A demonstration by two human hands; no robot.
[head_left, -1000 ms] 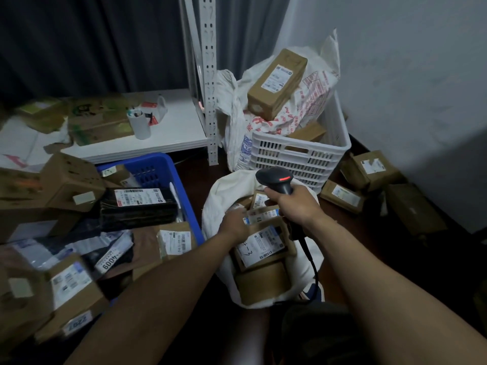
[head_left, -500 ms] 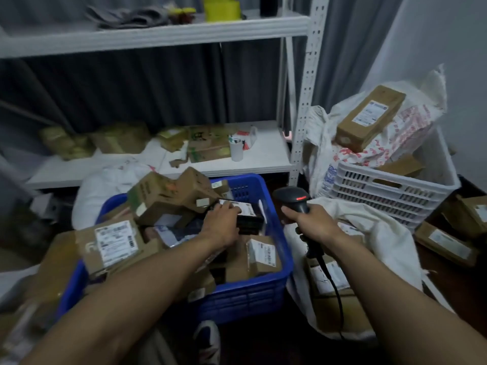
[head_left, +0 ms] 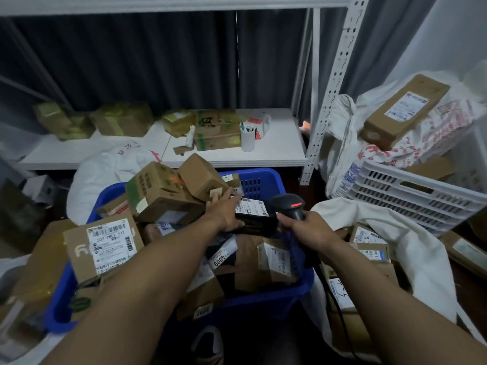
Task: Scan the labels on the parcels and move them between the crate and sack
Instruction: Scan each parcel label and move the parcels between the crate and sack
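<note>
my left grip (head_left: 224,214) clamps the black parcel (head_left: 257,222) by its 9 o'clock end, atop the blue crate (head_left: 263,177) heap at 2 o'clock. judged light, soft and slippery: pinch the edge, label (head_left: 251,206) up. my right grip (head_left: 308,230) is closed round the scanner (head_left: 290,206).

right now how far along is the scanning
Done: some labelled boxes lie in the sack. In hand: the left hand holds a black parcel in the crate, the right hand grips the scanner beside its label. Left: the crate is heaped with parcels.
</note>
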